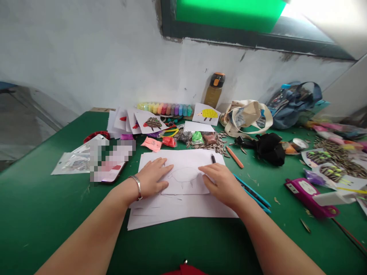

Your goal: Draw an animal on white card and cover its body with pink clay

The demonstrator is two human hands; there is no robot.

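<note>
Your left hand [151,178] and right hand [223,180] rest palm-down, fingers extended onto the rectangular white paper sheet [183,176] with an animal outline; it lies atop loose white papers [186,208] on the green worktop [160,242].

A green table [43,198] is carrying a stack of white paper [200,208] in the middle, while clear packets [71,163] and a phone [117,173] (partly hidden by blocky blurring) are lying to its left. Dark seeds [220,145] are spreading loosely behind the paper, and an orange stick [235,157] and a blue tool [254,192] are lying to its right. Farther right, a black bundle [271,149] and a magenta case [306,194] are resting.
</note>
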